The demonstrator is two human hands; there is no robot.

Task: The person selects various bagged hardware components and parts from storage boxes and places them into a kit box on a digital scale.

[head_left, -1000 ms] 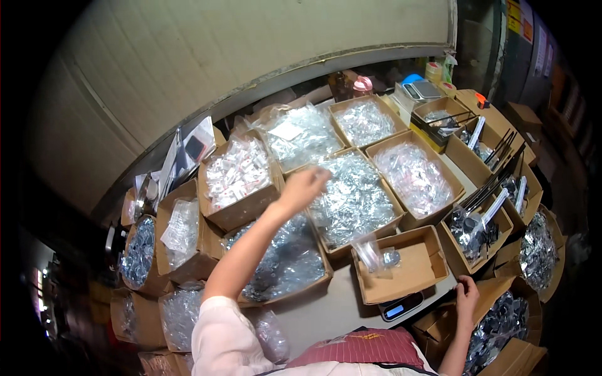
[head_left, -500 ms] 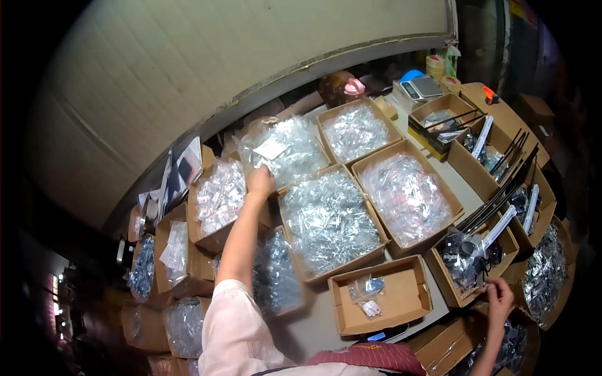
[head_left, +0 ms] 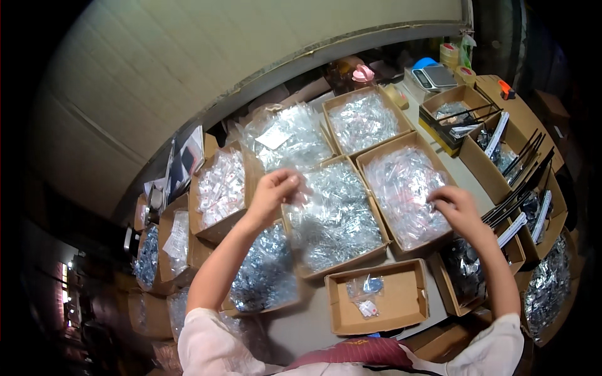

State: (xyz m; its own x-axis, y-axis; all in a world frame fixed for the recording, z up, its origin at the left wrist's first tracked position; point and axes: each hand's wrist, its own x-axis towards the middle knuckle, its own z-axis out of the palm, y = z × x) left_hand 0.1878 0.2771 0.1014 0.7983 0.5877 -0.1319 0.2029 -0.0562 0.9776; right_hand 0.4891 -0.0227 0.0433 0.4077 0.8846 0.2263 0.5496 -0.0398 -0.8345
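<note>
Table (head_left: 313,326) packed w/ open cardboard boxes, most full of small clear bags of metal parts. Centre box (head_left: 332,219) heaped w/ bags; right box (head_left: 404,188) same, pinkish contents. Two more full boxes behind, near wall (head_left: 188,69). Low box (head_left: 379,297) at front nearly bare: two small bags (head_left: 365,294) only. Right edge: boxes w/ long black strips (head_left: 520,169). Scale (head_left: 433,76) at back right.

Left hand (head_left: 273,191) over centre box's left rim, grip pinched on a clear bag (head_left: 301,188), lifted just above the heap. Right hand (head_left: 454,207) at right box's near-right corner, fingers curled down into bags; can't tell if grip has one.
</note>
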